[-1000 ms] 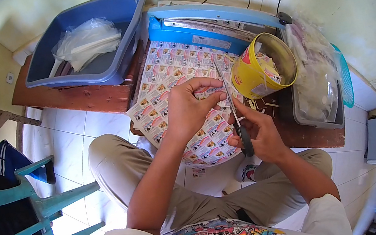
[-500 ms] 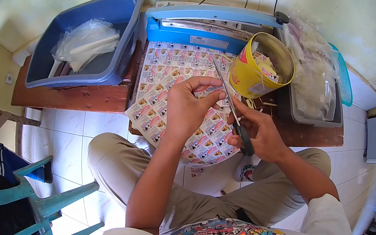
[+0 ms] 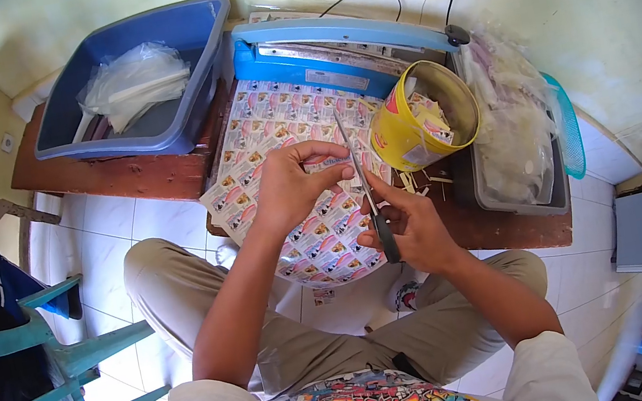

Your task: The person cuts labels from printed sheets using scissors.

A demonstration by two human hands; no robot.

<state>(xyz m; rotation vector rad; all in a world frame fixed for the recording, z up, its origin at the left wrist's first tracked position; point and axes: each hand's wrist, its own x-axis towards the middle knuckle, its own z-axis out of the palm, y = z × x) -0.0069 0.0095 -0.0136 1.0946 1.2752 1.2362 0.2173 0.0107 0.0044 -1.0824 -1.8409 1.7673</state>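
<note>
My right hand (image 3: pixel 415 227) grips a pair of scissors (image 3: pixel 373 200) by the black handles, the long blades pointing up and away from me. The blades look nearly together. My left hand (image 3: pixel 289 185) is closed in a pinch beside the blades, with what looks like a small printed label (image 3: pixel 336 161) between thumb and forefinger; the fingers partly hide it. Under both hands spread sheets of printed labels (image 3: pixel 307 245), overlapping and hanging over the near table edge. Just beyond my right hand, a yellow tub (image 3: pixel 403 131) leans tilted, with cut paper pieces inside.
A blue guillotine paper cutter (image 3: pixel 309 77) stands behind the sheets. At the left is a blue basin (image 3: pixel 182 130) holding clear plastic bags (image 3: pixel 136 83). A grey tray (image 3: pixel 509 207) piled with plastic stands right. Paper scraps (image 3: pixel 416 182) lie by the tub. A green chair (image 3: pixel 66 353) is at left.
The whole view has shifted slightly, so most things sit a little further left. My hands keep nearly the same pose around the scissors and the label.
</note>
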